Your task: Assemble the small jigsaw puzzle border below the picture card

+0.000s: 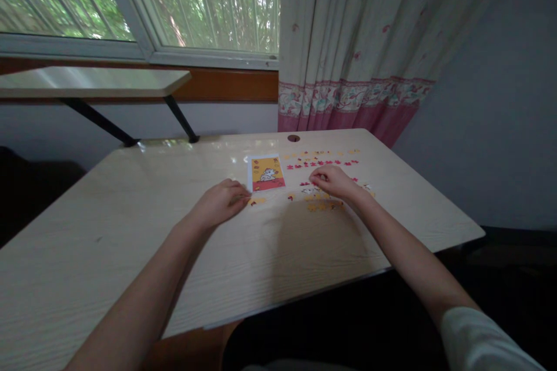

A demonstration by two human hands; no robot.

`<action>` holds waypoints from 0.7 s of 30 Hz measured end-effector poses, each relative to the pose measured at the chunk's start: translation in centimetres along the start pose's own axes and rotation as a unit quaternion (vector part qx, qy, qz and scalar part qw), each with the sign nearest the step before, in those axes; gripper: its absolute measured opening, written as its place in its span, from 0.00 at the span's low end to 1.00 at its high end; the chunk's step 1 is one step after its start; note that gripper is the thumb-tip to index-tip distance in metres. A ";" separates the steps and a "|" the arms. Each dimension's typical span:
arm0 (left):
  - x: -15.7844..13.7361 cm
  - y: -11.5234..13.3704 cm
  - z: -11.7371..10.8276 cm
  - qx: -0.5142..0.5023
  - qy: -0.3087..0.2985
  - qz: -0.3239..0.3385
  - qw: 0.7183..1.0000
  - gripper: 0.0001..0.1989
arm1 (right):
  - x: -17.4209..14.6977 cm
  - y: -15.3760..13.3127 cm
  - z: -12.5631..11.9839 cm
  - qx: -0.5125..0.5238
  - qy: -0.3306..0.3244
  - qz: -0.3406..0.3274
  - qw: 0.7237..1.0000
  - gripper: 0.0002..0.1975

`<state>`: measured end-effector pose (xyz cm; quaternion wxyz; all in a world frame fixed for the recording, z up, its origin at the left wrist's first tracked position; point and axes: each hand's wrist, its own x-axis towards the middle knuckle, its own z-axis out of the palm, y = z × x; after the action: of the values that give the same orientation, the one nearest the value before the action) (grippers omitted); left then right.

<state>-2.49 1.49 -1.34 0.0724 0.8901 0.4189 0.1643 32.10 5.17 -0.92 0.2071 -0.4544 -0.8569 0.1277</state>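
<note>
A picture card with a white animal on yellow and red lies on the desk between my hands. My left hand rests by its lower left corner, fingers together, the tips at a short strip of yellow jigsaw pieces. Over the rows of pieces on the right, my right hand is closed in a pinch; what its fingertips hold is too small to make out. Red pieces form a row beyond it. Yellow pieces lie nearer me, and a single dark-marked piece sits between the hands.
The pale wooden desk has a round cable hole at its back edge. A raised shelf on dark brackets stands at the back left. Behind are a barred window and a patterned curtain.
</note>
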 end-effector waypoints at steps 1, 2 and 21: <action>0.0 -0.1 0.0 0.006 -0.004 0.000 1.000 0.13 | 0.0 0.0 0.0 0.001 0.000 0.001 1.000 0.12; 0.0 -0.2 0.0 0.012 -0.007 0.001 1.000 0.13 | 0.0 0.1 0.0 0.002 0.001 0.002 1.000 0.12; -0.1 -0.7 0.5 0.029 -0.012 0.006 0.999 0.15 | 10.6 3.1 -0.6 -0.047 -0.019 0.077 0.996 0.08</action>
<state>-2.88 1.82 -2.06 0.0504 0.8961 0.4174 0.1422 29.33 15.70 0.84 0.1591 -0.5255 -0.8283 0.1117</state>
